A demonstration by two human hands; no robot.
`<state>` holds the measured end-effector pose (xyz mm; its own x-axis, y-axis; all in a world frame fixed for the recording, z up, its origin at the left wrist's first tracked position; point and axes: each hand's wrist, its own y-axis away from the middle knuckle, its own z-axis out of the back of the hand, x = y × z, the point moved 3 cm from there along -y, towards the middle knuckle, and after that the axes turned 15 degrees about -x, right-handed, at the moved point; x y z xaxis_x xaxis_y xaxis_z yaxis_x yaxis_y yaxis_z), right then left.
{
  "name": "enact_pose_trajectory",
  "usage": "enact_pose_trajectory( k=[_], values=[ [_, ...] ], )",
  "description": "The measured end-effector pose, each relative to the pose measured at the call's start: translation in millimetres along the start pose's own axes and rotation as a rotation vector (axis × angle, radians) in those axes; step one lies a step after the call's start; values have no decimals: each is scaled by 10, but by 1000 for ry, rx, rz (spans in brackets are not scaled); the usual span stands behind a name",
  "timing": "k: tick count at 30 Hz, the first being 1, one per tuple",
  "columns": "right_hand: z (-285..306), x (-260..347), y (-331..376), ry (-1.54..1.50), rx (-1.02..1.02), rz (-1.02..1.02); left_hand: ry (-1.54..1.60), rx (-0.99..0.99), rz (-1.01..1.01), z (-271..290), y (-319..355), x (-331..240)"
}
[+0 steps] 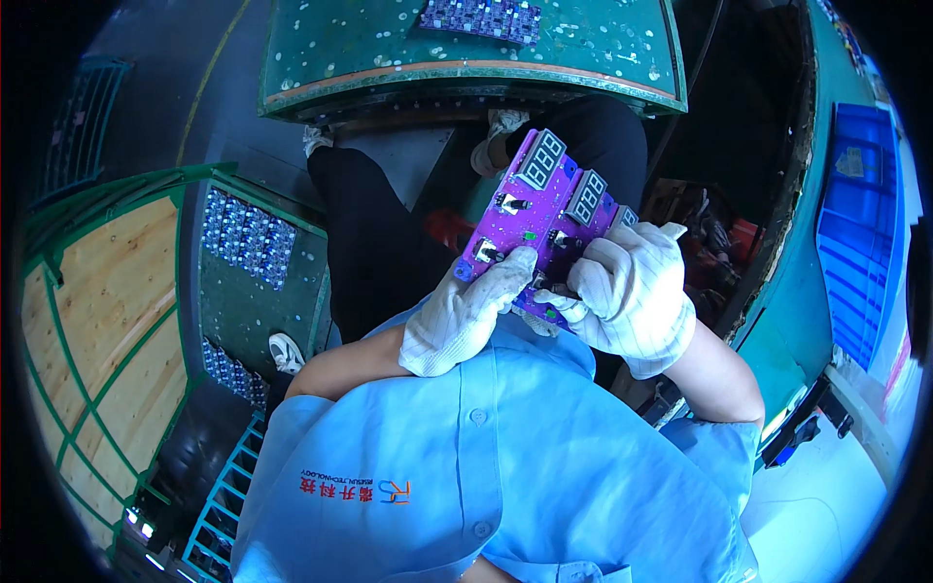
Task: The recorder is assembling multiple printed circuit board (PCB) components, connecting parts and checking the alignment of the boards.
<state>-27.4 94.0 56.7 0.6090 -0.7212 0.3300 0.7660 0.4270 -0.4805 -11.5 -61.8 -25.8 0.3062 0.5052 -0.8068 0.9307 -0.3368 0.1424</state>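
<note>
A purple circuit board panel (525, 219) is held tilted in front of my body. It carries white-framed digit displays, black-shafted knobs and small green parts. My left hand (471, 316), in a white glove, grips the panel's lower left edge, thumb on top. My right hand (632, 296), gloved too, has its fingers curled over the panel's lower right, with fingertips pressed close to a small part near the bottom edge. Whether they pinch that part or only the board is hidden. The right hand also covers part of a third display.
Ahead is a green table (389, 44) with a sheet of small boards (481, 19). More boards (248, 238) lie on a green surface at left, near a wood panel (112, 360) in a green frame. At right stands a blue bin (855, 238) on a green bench.
</note>
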Motion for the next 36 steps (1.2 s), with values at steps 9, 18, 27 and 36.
enact_pose_trajectory(
  k=[9,18,27,36],
  values=[
    [-10,-53,66,-36,-58,-56,14,-133,464,138,46,187],
    [325,-269,-20,1,-275,-158,215,-53,472,141,-11,172],
    [112,-125,12,50,-73,-95,66,-12,397,-134,-69,-151],
    [96,-121,13,131,-22,-132,111,-52,477,65,133,46]
  ],
)
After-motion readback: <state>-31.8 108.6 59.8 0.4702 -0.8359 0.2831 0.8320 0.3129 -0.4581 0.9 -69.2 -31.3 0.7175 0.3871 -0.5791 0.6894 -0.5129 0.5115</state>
